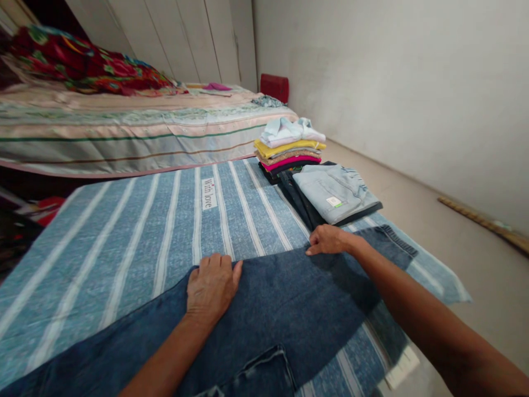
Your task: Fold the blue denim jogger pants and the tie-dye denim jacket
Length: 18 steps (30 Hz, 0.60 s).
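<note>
A pair of dark blue jeans (264, 309) lies stretched across the near side of the table, with a ribbed end at the right and a stitched pocket near me. My left hand (212, 284) is curled over the far edge of the denim, its fingertips tucked out of sight. Further right along that same edge, my right hand (326, 239) pinches the fabric between thumb and bent fingers. Just beyond my right hand rest folded light blue jeans (334, 187) with a small white label, on top of darker folded trousers.
A blue-and-white striped cloth (161, 231) covers the table. At its far edge stands a stack of folded clothes (289, 149). Behind is a bed (144, 129) with a red floral blanket (86, 63). A wooden strip (483, 223) lies on the floor by the right wall.
</note>
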Tool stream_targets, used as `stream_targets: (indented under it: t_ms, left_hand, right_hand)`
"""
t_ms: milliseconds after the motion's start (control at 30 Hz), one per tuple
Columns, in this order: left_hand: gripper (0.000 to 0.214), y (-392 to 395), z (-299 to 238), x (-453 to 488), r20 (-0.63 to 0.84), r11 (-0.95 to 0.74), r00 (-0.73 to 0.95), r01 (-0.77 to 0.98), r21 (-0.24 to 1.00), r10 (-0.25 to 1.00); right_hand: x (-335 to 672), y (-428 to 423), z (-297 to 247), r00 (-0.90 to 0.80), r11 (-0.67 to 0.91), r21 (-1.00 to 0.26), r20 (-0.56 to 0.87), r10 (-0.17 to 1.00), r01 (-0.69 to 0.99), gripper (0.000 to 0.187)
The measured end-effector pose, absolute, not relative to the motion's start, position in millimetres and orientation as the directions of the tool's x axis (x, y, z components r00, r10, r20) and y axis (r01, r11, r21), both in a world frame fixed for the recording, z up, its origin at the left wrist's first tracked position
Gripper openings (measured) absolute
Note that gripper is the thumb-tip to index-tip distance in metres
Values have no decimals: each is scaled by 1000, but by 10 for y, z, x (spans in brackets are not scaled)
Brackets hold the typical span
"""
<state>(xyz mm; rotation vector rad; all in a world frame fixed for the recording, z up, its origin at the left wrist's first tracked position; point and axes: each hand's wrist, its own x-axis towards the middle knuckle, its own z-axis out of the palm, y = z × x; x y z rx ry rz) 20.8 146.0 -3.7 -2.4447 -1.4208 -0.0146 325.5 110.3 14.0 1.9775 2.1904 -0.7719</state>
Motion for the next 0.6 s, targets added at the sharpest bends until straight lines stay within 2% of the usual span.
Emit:
stream_targets:
  t_ms: [300,467,600]
  left_hand:
    - [36,1539,62,276,80,-459,495,847,-269,865]
    - [37,1561,71,253,73,-479,519,828,-293,852]
    - [38,1588,67,241,77,-482,522,826,-292,849]
  right_hand:
    - [3176,1093,231,-31,-20,-125,-392,919,992,44]
    - [3324,1014,269,-35,-7,-108,-383,923,994,66]
    - [3507,936,278,-36,-8,-106,-403,915,994,66]
